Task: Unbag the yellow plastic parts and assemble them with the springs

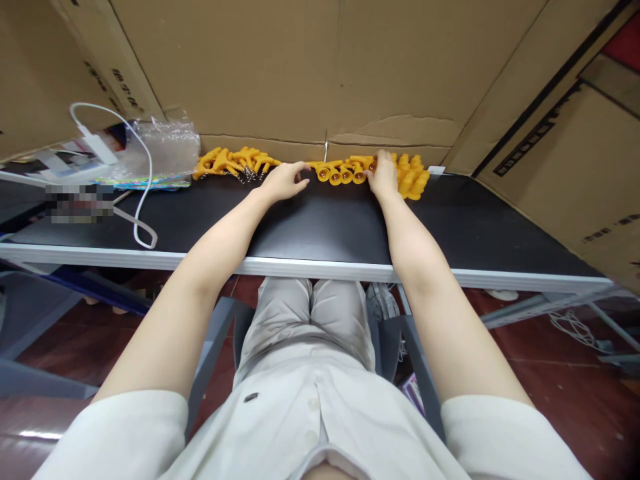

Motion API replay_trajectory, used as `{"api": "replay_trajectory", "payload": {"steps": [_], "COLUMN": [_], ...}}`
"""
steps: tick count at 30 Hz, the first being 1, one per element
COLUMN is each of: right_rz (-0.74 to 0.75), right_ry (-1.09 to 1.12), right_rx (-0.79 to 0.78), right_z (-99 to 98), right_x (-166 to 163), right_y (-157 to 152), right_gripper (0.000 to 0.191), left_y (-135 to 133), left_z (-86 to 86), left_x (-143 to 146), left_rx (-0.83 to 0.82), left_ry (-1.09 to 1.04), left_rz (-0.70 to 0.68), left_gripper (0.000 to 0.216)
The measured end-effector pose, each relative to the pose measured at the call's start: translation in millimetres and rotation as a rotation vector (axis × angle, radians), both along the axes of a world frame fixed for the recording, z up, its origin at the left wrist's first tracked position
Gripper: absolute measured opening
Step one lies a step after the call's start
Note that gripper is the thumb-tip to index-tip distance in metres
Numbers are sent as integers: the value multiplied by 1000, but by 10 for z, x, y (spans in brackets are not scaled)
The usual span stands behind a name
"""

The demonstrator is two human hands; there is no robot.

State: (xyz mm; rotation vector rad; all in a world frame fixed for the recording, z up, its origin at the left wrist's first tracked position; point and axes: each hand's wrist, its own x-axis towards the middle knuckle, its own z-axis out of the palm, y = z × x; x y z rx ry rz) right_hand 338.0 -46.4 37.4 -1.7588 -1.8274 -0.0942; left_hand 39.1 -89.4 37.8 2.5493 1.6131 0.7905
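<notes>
My left hand (286, 181) is open at the back of the black tabletop, thumb and index finger apart with nothing visible between them. Just left of it lies a pile of yellow corkscrews (245, 160) with T-shaped handles and spiral metal screws. My right hand (385, 176) has its fingers curled on a yellow hollow piece (373, 165), partly hidden by the hand. Several like pieces lie in a row to its left, round open ends facing me, among them a yellow cup-ended piece (346, 175). Right of this hand stands a stack of yellow pieces (413, 179).
A tall cardboard panel (320, 73) rises behind the table, and another cardboard wall (570, 153) closes the right side. On the left lie a clear plastic bag (167, 147) and a white cable (149, 173). The table's metal edge (320, 268) runs above my lap.
</notes>
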Motion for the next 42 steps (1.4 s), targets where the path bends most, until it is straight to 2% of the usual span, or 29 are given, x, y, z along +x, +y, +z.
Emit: {"api": "replay_trajectory", "payload": {"steps": [2, 7, 11, 18, 24, 27, 32, 35, 39, 42], "right_rz": [-10, -14, -37, -2, -162, -238, -283, -295, -232, -239], "right_ry": [4, -1, -6, 31, -33, -54, -149, -145, -31, -17], "right_rx": [19, 4, -33, -9, 74, 36, -124, -85, 14, -3], "right_z": [-15, -31, -26, 14, 219, 253, 214, 177, 106, 77], "right_x": [13, 29, 0, 2, 54, 92, 124, 172, 299, 347], "right_y": [23, 63, 41, 15, -113, -99, -57, -39, 92, 189], "right_gripper": [46, 32, 30, 26, 39, 38, 38, 47, 35, 46], "left_y": [-11, -17, -12, 19, -12, -11, 23, 30, 37, 61], "left_z": [7, 11, 9, -12, 14, 16, -5, -7, -10, -26], "left_x": [6, 2, -13, -35, -23, -18, -33, -41, -39, -44], "left_rx": [-4, -1, -9, 1, -31, -34, -8, 2, 7, 22], "left_ry": [5, 4, 6, -20, -13, -17, -14, -16, -10, -20], "left_rz": [1, -3, -5, -15, -2, 3, -7, -15, -10, -20], "left_gripper": [48, 49, 50, 47, 50, 49, 47, 46, 45, 42]}}
